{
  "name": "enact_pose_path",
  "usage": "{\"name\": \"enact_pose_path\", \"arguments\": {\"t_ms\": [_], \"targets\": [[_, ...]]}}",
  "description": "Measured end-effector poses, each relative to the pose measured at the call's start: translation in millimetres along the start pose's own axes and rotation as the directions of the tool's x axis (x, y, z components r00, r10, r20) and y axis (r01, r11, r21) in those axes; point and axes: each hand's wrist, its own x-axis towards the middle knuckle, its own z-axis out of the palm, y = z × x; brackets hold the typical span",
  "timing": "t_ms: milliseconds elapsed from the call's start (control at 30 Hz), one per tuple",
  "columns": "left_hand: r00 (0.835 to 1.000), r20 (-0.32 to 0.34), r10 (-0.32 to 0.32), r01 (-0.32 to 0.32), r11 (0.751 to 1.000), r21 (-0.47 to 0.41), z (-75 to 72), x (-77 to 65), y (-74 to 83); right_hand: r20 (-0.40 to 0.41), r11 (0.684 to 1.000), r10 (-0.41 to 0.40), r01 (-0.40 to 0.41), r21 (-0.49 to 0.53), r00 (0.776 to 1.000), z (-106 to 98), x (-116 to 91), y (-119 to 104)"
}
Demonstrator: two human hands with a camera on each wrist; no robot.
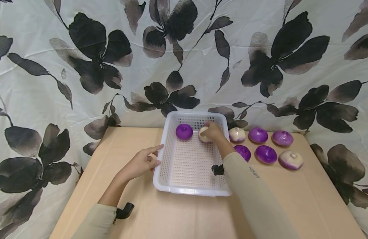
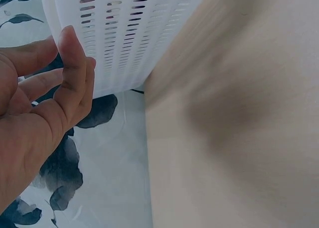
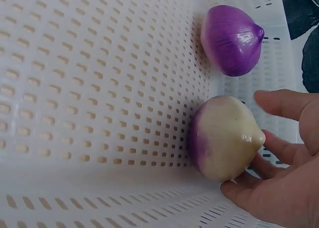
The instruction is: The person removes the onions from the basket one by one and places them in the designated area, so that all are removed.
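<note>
A white perforated plastic basket stands on the table. My left hand touches its left side from outside, fingertips at the rim and wall; in the left wrist view those fingers are loosely bent. Inside, near the far end, lies a shiny purple onion. Beside it on the right sits a cream-and-purple onion, resting on the basket floor. My right hand reaches in over the right rim at this onion. In the right wrist view its lower fingers touch the onion, while the thumb stands apart from it.
Right of the basket, several more onions stand in two rows on the table, among them a purple onion and a cream-and-purple onion. A floral cloth hangs behind the table's far edge.
</note>
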Motion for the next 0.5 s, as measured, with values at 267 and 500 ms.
{"name": "enact_pose_path", "arguments": {"t_ms": [267,500], "targets": [[1.000,-0.009,-0.002,0.002,1.000,0.017,0.6,0.3,-0.8,-0.011,0.975,-0.134,0.130,-0.179,0.991,5.3,-0.5,2.8],[1.000,-0.007,-0.003,0.003,1.000,0.023,0.8,0.9,-1.2,-0.011,0.963,-0.135,0.128,-0.238,0.991,9.4,-1.4,4.4]]}}
